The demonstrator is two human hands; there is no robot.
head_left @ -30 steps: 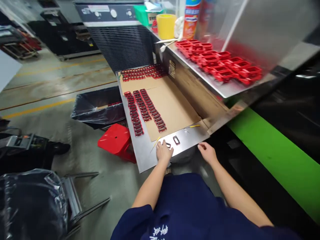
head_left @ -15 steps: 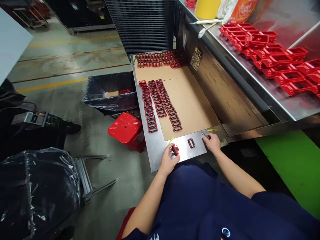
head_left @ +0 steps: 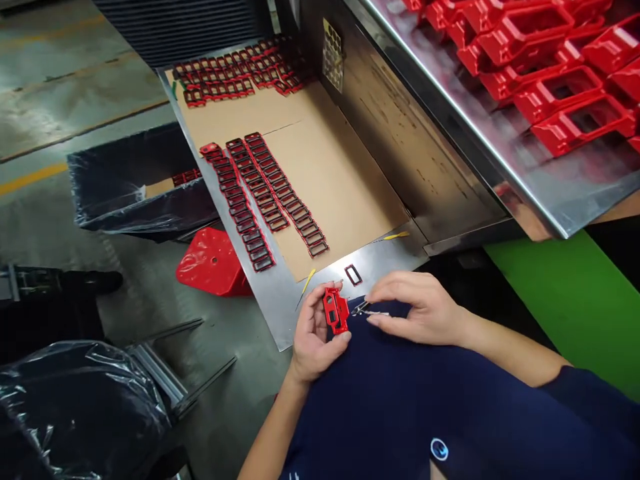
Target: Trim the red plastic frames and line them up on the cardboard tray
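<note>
My left hand (head_left: 314, 333) grips a red plastic frame (head_left: 335, 312) by its edges, tilted so its opening shows. Between the thumb and fingers of my right hand (head_left: 413, 308) is a small pair of metal pliers (head_left: 361, 308), its handles spread apart. The jaws point at the red frame's right side, very close to it; whether they touch, I cannot tell. Just beyond both hands, a dark rectangular frame with a red edge (head_left: 353, 275) lies on the metal tabletop (head_left: 280, 313).
Rows of dark-and-red frames (head_left: 285, 193) lie on cardboard (head_left: 340, 173). Two yellow-handled tools (head_left: 309, 281) (head_left: 396, 236) rest near its front edge. Red frames (head_left: 575, 100) crowd the raised metal shelf at right. A red stool (head_left: 213, 261) and plastic-lined bin (head_left: 135, 177) stand left.
My right hand has moved left with the pliers, up to the red frame. My left hand has lifted that frame and turned its opening into view. The camera has come closer.
</note>
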